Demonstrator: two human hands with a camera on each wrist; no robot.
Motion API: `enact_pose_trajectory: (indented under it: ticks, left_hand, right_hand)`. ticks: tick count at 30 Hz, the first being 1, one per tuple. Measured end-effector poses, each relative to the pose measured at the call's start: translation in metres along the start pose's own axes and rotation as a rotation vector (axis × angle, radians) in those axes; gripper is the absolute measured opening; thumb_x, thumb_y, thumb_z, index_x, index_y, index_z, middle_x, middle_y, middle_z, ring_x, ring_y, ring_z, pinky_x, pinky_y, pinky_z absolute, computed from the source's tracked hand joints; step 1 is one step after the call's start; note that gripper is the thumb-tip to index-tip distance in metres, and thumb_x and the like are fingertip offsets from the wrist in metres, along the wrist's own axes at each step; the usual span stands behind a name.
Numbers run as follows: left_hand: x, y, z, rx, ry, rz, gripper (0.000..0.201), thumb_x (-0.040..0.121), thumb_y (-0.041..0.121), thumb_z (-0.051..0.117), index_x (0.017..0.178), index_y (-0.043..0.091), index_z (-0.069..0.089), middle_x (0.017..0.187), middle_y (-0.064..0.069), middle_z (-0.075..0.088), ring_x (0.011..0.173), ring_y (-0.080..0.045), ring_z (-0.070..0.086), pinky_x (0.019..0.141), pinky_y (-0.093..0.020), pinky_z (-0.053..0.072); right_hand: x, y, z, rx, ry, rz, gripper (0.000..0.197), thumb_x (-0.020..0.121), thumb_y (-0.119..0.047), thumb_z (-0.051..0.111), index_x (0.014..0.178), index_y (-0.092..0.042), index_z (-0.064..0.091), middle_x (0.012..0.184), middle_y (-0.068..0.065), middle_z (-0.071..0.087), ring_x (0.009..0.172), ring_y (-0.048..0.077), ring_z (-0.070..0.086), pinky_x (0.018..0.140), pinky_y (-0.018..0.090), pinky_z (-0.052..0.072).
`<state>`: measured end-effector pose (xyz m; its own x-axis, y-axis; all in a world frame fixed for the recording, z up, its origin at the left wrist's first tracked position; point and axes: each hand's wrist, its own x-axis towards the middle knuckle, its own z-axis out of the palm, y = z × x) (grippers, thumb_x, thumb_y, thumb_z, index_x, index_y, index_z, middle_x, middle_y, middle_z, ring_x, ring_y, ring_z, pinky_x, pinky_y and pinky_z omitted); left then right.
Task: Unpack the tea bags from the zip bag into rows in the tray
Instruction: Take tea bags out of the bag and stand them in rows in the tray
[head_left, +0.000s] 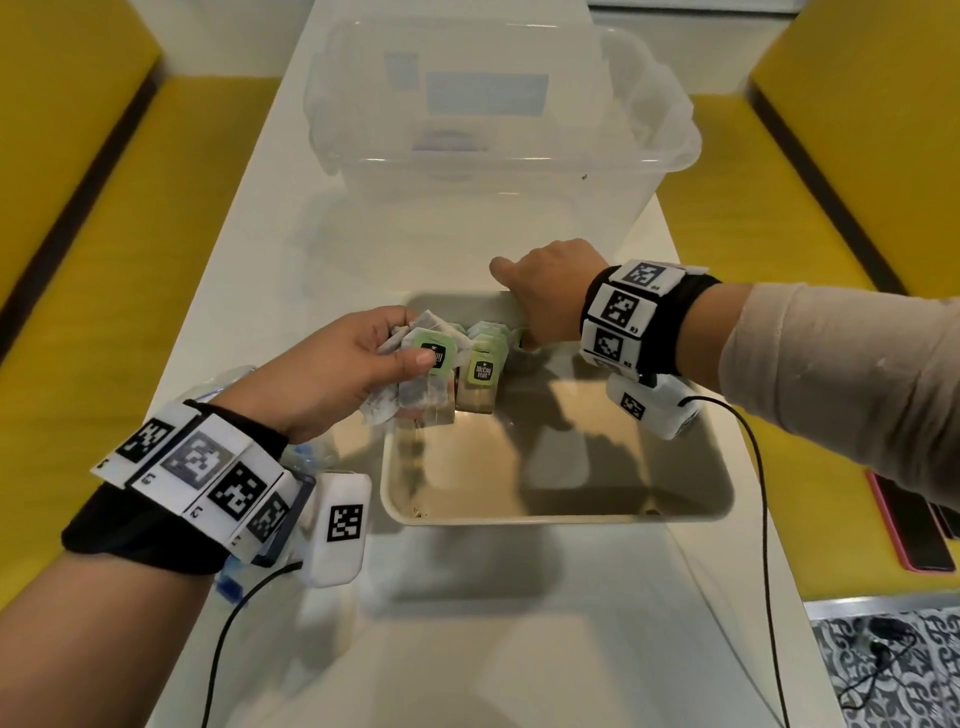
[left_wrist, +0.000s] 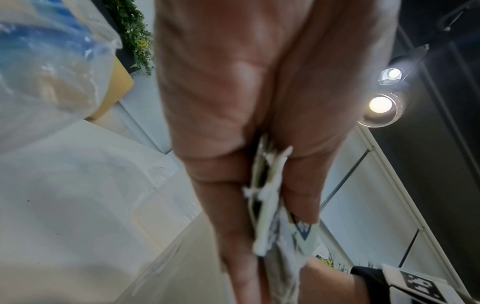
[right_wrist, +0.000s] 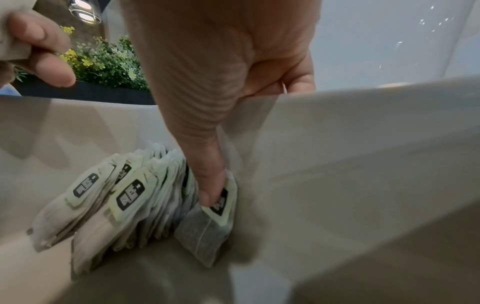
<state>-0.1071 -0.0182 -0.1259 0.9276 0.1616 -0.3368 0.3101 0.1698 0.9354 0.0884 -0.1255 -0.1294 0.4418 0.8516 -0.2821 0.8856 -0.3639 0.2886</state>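
A beige tray (head_left: 556, 514) sits mid-table. Several tea bags (head_left: 483, 364) with green tags stand in rows at its far left corner, shown leaning together in the right wrist view (right_wrist: 124, 205). My left hand (head_left: 363, 358) hovers over the tray's left edge and grips a bunch of tea bags (head_left: 421, 384) between thumb and fingers (left_wrist: 272, 216). My right hand (head_left: 545, 301) is at the far rim. One straight finger presses a single tea bag (right_wrist: 205, 232) upright against the tray wall (right_wrist: 363, 144), at the right end of the rows. The clear zip bag (head_left: 306, 457) lies crumpled under my left wrist (left_wrist: 46, 72).
A large clear plastic bin (head_left: 498, 130) stands on the white table just beyond the tray. Yellow benches run along both sides, and a pink-cased phone (head_left: 914, 525) lies on the right one. Black cables trail from both wrist cameras toward the table's near end.
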Motion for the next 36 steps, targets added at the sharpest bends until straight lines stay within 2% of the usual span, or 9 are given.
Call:
enact_pose_trajectory:
  ticks: [4, 12, 17, 19, 21, 23, 25, 31, 36]
  left_hand:
    - [-0.001, 0.002, 0.004, -0.071, 0.006, -0.008, 0.037, 0.078, 0.009, 0.054, 0.113, 0.000, 0.054, 0.102, -0.016, 0.069, 0.084, -0.022, 0.070, 0.062, -0.028, 0.057]
    - [0.000, 0.002, 0.003, -0.049, 0.022, -0.002, 0.037, 0.078, 0.012, 0.056, 0.113, 0.000, 0.054, 0.103, -0.017, 0.069, 0.086, -0.024, 0.069, 0.063, -0.030, 0.058]
    - [0.000, 0.002, 0.004, -0.046, 0.021, -0.001, 0.029, 0.077, 0.012, 0.056, 0.106, 0.007, 0.058, 0.100, -0.013, 0.070, 0.086, -0.022, 0.070, 0.063, -0.029, 0.058]
    - [0.000, 0.002, 0.004, -0.043, 0.023, -0.001, 0.030, 0.077, 0.013, 0.056, 0.107, 0.007, 0.058, 0.103, -0.014, 0.070, 0.088, -0.024, 0.069, 0.065, -0.030, 0.058]
    - [0.000, 0.002, 0.003, -0.030, 0.025, 0.000, 0.032, 0.078, 0.013, 0.056, 0.108, 0.006, 0.058, 0.104, -0.015, 0.069, 0.089, -0.024, 0.069, 0.067, -0.031, 0.059]
    - [0.000, 0.001, 0.003, -0.022, 0.030, -0.004, 0.031, 0.081, 0.011, 0.055, 0.111, 0.004, 0.056, 0.105, -0.016, 0.069, 0.089, -0.025, 0.069, 0.067, -0.032, 0.059]
    - [0.000, 0.002, 0.003, -0.034, 0.043, -0.008, 0.025, 0.085, 0.008, 0.053, 0.110, 0.004, 0.056, 0.105, -0.016, 0.069, 0.089, -0.026, 0.069, 0.067, -0.034, 0.059]
    - [0.002, 0.010, 0.005, -0.022, 0.106, 0.012, 0.022, 0.074, 0.016, 0.062, 0.095, 0.012, 0.058, 0.093, -0.011, 0.068, 0.083, -0.026, 0.068, 0.072, -0.042, 0.058]
    - [0.005, 0.015, 0.015, -0.072, 0.135, 0.036, 0.031, 0.079, 0.009, 0.061, 0.108, 0.002, 0.054, 0.094, -0.015, 0.066, 0.074, -0.025, 0.069, 0.066, -0.039, 0.059]
  right_hand:
    - [-0.001, 0.001, -0.001, -0.012, -0.018, -0.022, 0.060, 0.073, -0.036, 0.074, 0.117, -0.015, 0.039, 0.075, 0.001, 0.049, 0.070, 0.023, 0.049, 0.060, 0.030, 0.037]
    - [-0.007, 0.005, -0.005, 0.027, -0.029, -0.012, 0.042, 0.080, -0.025, 0.063, 0.116, -0.015, 0.043, 0.069, -0.001, 0.043, 0.066, 0.020, 0.046, 0.060, 0.029, 0.037]
    - [-0.014, 0.011, -0.008, 0.066, -0.021, -0.006, 0.072, 0.066, -0.050, 0.076, 0.121, -0.016, 0.043, 0.103, 0.003, 0.058, 0.086, 0.024, 0.057, 0.065, 0.030, 0.039]
    - [-0.021, 0.014, -0.011, 0.131, 0.084, -0.009, 0.060, 0.070, -0.041, 0.074, 0.117, -0.015, 0.045, 0.108, 0.004, 0.056, 0.088, 0.025, 0.058, 0.064, 0.030, 0.039]
    - [-0.030, 0.018, -0.016, 0.169, 0.185, -0.014, 0.036, 0.077, -0.024, 0.064, 0.107, -0.014, 0.049, 0.103, 0.004, 0.056, 0.082, 0.026, 0.056, 0.060, 0.029, 0.038]
    - [-0.038, 0.019, -0.020, 0.165, 0.159, -0.014, 0.020, 0.079, -0.018, 0.058, 0.099, -0.017, 0.053, 0.094, 0.001, 0.057, 0.078, 0.023, 0.053, 0.059, 0.027, 0.034]
    - [-0.045, 0.017, -0.022, 0.186, 0.066, -0.022, 0.013, 0.081, -0.024, 0.059, 0.093, -0.022, 0.058, 0.086, -0.003, 0.057, 0.079, 0.021, 0.052, 0.062, 0.026, 0.034]
    - [-0.054, -0.004, -0.045, 0.753, 0.044, -0.102, 0.032, 0.072, -0.046, 0.074, 0.087, -0.023, 0.057, 0.080, -0.010, 0.060, 0.072, 0.007, 0.053, 0.060, 0.021, 0.040]
    - [-0.063, -0.020, -0.048, 0.991, 0.211, -0.091, 0.045, 0.061, -0.036, 0.085, 0.086, -0.019, 0.052, 0.082, -0.004, 0.060, 0.063, 0.004, 0.047, 0.054, 0.015, 0.037]
